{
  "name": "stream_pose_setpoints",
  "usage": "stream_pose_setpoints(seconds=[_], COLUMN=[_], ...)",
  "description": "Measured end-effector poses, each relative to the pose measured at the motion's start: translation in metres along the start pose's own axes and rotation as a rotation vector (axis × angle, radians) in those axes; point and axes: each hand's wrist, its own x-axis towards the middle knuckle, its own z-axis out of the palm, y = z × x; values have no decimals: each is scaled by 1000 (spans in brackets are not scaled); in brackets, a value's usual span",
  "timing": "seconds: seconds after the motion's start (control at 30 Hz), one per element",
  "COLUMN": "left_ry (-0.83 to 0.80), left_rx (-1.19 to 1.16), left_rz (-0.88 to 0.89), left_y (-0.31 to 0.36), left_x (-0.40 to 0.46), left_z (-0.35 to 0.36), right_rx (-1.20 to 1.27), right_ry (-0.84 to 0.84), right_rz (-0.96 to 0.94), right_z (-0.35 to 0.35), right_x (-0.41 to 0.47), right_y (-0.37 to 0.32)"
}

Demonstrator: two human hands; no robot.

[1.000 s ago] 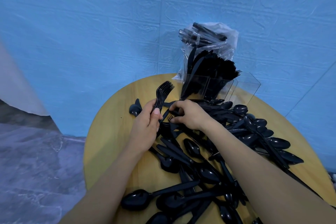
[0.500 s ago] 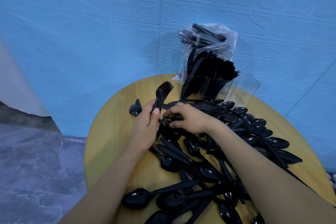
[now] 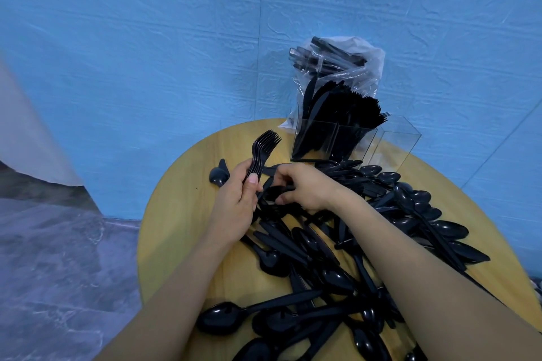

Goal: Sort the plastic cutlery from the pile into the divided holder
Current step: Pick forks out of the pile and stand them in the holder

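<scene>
A pile of black plastic cutlery [image 3: 337,258], mostly spoons and knives, covers the round wooden table [image 3: 176,243]. My left hand [image 3: 237,202] grips a stack of black forks [image 3: 264,149], tines up. Just to its right, my right hand [image 3: 302,187] pinches another black fork [image 3: 274,192] lifted from the pile, close to the left hand. At the table's far side stands the clear divided holder [image 3: 390,143]; its left compartments are filled with upright black knives and forks, and its right compartment looks empty.
Behind the holder, a clear plastic bag [image 3: 352,67] with more black cutlery leans against the blue wall. A lone spoon [image 3: 218,176] lies left of my hands. The table's left edge drops to a grey floor.
My right hand has drawn a fork out of the pile and moved it left toward the stack in my left hand. The left hand has stayed where it was.
</scene>
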Motion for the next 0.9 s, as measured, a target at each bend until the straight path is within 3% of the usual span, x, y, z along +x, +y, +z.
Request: stream_pose_setpoints(seconds=[0.27,0.43,0.63,0.9], left_ry=[5,10,-25,-128], left_rx=[8,28,72,57], left_rz=[9,14,3,117], left_y=[0,3,22,75], left_x=[0,-1,1,9], left_z=[0,-2,-3,18], right_rx=[503,641,730,984], right_ry=[279,576,800,776], right_rz=[19,-26,-50,-149], right_z=[-25,-42,-55,-63], right_x=[-11,-22,-38,-54], right_y=[-2,-3,-7,-36])
